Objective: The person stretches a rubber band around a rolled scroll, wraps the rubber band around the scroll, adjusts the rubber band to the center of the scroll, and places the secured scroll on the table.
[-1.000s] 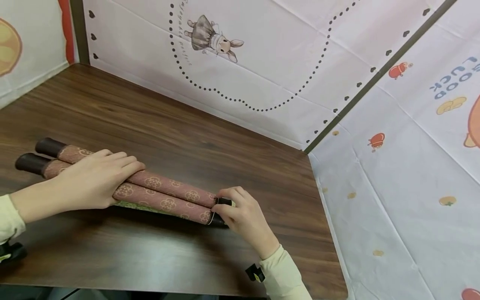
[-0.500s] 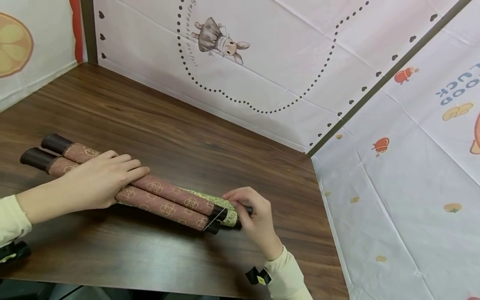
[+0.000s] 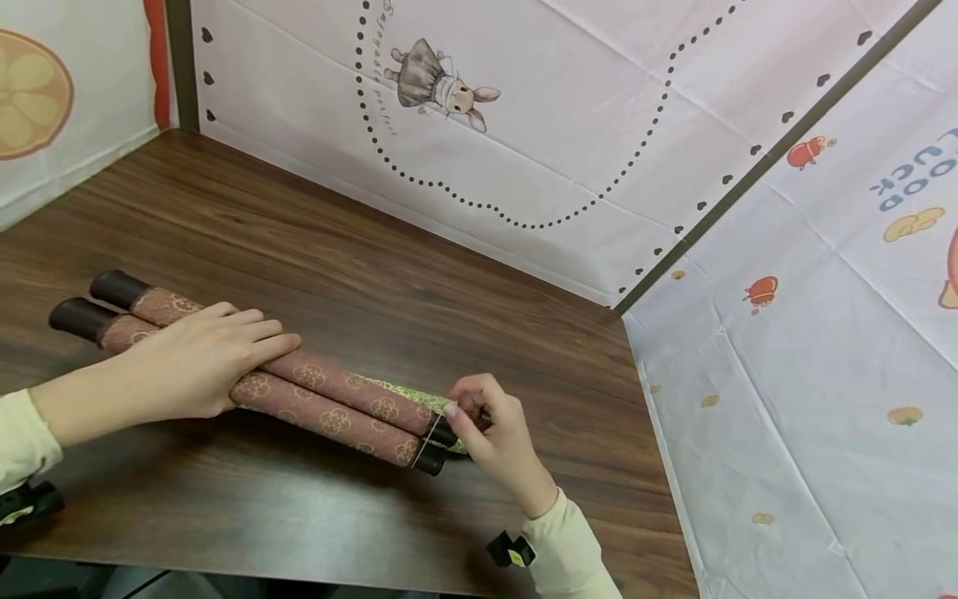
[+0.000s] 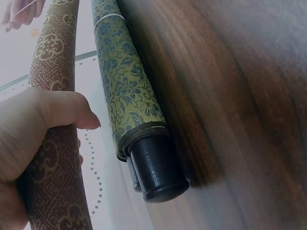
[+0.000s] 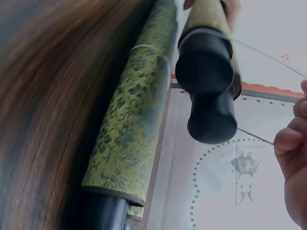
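Two side-by-side rolls of a reddish-brown, gold-patterned scroll (image 3: 337, 418) with black end knobs lie slanted in the head view. My left hand (image 3: 202, 358) grips them from above near the middle. At their right end a thin white elastic band (image 3: 428, 441) runs across the rolls. My right hand (image 3: 494, 433) pinches this band and pulls it away from the knobs (image 5: 206, 62); the stretched strands show in the right wrist view. A green floral scroll (image 5: 129, 124) with black knobs lies under and behind the red rolls, mostly hidden in the head view.
The dark wooden table (image 3: 359, 274) has its front edge close to me. A white printed sheet (image 3: 524, 125) stands along the back, and another sheet (image 3: 823, 399) bounds the right. A second white band (image 4: 109, 18) circles the green scroll.
My right hand has moved right from the knobs, drawing the band out, then slightly back. The red rolls' right end has swung toward me, exposing the green scroll. My left hand keeps its hold.
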A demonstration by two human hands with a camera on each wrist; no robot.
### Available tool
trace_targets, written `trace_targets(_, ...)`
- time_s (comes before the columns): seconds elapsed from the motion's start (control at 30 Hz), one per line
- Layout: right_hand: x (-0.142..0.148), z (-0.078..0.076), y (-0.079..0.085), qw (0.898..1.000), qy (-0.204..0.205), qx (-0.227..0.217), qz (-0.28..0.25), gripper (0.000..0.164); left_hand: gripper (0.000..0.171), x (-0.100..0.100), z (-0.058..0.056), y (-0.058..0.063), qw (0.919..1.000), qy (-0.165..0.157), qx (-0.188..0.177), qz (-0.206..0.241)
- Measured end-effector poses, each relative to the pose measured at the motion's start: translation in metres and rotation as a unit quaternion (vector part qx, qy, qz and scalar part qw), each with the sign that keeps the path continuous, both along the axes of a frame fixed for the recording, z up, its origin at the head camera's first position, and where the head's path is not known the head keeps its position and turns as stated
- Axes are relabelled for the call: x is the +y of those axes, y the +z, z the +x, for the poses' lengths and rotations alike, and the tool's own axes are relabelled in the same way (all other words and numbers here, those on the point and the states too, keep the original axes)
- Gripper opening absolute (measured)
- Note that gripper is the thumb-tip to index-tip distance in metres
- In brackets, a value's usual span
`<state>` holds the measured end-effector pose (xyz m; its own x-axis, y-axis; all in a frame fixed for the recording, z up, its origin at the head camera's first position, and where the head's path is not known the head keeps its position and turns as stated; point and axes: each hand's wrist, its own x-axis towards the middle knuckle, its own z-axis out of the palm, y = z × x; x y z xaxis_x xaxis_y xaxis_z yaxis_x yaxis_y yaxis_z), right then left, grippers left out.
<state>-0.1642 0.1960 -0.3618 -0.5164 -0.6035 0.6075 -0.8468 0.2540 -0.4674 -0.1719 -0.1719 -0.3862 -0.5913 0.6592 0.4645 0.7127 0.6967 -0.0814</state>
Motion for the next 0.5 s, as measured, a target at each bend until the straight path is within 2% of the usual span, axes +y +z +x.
trace_targets(0.07,-0.001,-0.001,-0.001,0.995,-0.023,0.072,0.067,0.013,0.067,0.001,0.001,0.001,0.9999,-0.008,0.007,-0.005)
trace_targets(0.17,-0.002,-0.003,-0.001,0.968,-0.068,0.178,0.16,0.005,0.067,0.003,0.002,0.002,0.9996,-0.018,0.019,-0.008)
trace_targets(0.23,-0.002,-0.004,-0.001,0.953,-0.091,0.215,0.192,0.01,0.067,0.004,0.003,0.002,0.9994,-0.022,0.024,-0.009)
trace_targets(0.27,-0.002,-0.005,-0.001,0.955,-0.095,0.204,0.195,0.017,0.067,0.005,0.003,0.002,0.9994,-0.022,0.026,-0.009)
trace_targets(0.3,-0.002,-0.005,0.0,0.962,-0.093,0.173,0.191,0.026,0.067,0.005,0.003,0.002,0.9994,-0.023,0.025,-0.011)
trace_targets(0.33,-0.003,-0.004,0.001,0.973,-0.082,0.12,0.177,0.033,0.066,0.005,0.004,0.002,0.9994,-0.022,0.024,-0.013)
trace_targets(0.37,-0.003,-0.003,0.002,0.984,-0.067,0.044,0.16,0.039,0.066,0.005,0.004,0.003,0.9995,-0.02,0.02,-0.014)
trace_targets(0.4,-0.004,-0.002,0.003,0.989,-0.052,-0.039,0.132,0.042,0.066,0.005,0.005,0.003,0.9996,-0.017,0.017,-0.017)
trace_targets(0.43,-0.004,-0.001,0.005,0.986,-0.035,-0.132,0.096,0.045,0.066,0.005,0.005,0.003,0.9996,-0.015,0.012,-0.02)
trace_targets(0.47,-0.005,0.001,0.007,0.972,-0.02,-0.226,0.055,0.046,0.067,0.005,0.005,0.003,0.9996,-0.012,0.008,-0.024)
trace_targets(0.5,-0.005,0.002,0.009,0.95,-0.01,-0.312,0.015,0.045,0.067,0.005,0.005,0.003,0.9996,-0.009,0.003,-0.027)
